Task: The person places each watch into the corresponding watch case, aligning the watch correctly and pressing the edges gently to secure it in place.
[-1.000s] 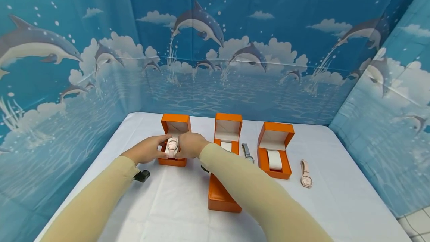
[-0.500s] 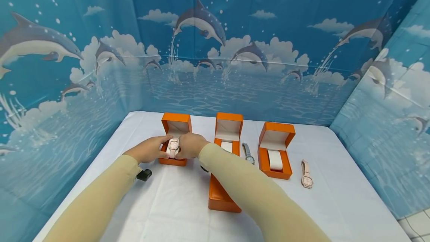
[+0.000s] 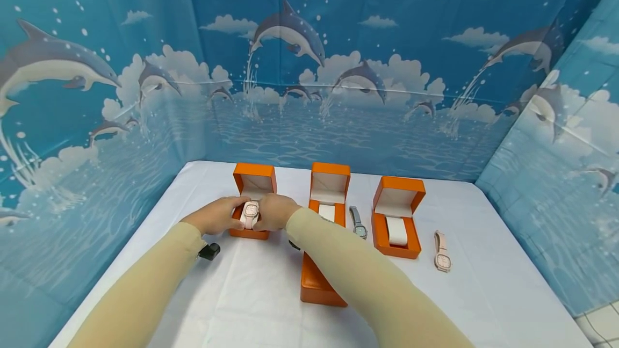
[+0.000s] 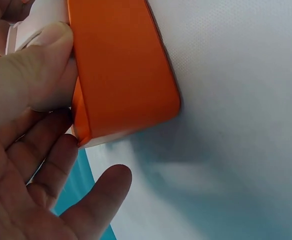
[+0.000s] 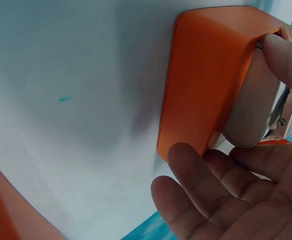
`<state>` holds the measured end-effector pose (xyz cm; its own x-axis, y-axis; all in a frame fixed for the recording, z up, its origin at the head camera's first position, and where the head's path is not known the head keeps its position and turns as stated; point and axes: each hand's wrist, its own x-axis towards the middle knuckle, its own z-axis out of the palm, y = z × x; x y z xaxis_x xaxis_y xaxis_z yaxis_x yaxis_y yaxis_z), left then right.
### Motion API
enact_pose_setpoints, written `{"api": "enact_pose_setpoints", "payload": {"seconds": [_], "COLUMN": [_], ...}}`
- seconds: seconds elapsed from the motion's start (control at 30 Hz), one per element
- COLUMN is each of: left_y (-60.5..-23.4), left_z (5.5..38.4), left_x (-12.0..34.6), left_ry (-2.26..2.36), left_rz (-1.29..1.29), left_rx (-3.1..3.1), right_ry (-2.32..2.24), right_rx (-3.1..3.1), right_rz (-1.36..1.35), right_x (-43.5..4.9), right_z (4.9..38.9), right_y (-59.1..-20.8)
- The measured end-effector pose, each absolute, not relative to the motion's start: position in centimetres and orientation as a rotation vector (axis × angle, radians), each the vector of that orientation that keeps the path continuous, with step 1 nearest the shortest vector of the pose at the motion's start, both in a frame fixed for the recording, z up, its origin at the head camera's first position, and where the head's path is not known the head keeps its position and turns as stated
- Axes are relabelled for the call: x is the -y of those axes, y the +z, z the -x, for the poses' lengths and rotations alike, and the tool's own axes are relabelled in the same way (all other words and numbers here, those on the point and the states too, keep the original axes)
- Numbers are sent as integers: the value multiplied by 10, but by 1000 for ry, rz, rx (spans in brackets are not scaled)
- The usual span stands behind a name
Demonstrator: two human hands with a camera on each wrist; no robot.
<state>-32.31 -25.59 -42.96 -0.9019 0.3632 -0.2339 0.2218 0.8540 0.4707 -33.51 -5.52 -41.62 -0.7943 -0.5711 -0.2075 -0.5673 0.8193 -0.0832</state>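
A pink watch wraps round a pale cushion at the mouth of the left orange watch box, whose lid stands up behind it. From the left, my left hand grips the cushion and watch, its thumb along the cushion's end in the left wrist view. My right hand pinches the opposite side between thumb and fingers. In the right wrist view, the other fingers spread beside the box wall. The cushion's lower part is hidden by the box and hands.
A second raised-lid watch box stands in the middle, a third to its right, each holding a white cushion. A grey-blue watch lies between them; another pink watch lies farther right. A closed-looking orange box sits under my right sleeve.
Both hands keep hold of the watch and cushion, which have sunk very slightly toward the left box. The other boxes and watches stay where they were.
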Motion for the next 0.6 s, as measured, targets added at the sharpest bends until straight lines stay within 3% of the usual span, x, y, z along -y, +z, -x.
{"api": "enact_pose_setpoints", "payload": {"seconds": [0.6], "left_y": [-439], "left_z": [335], "left_x": [258], "left_ry": [716], "left_rz": [-378], "left_rx": [-2681], "right_ry": [55], "right_rx": [-2803], "right_rz": [878], "right_x": [59], "right_z": [338], "right_y": [-422]}}
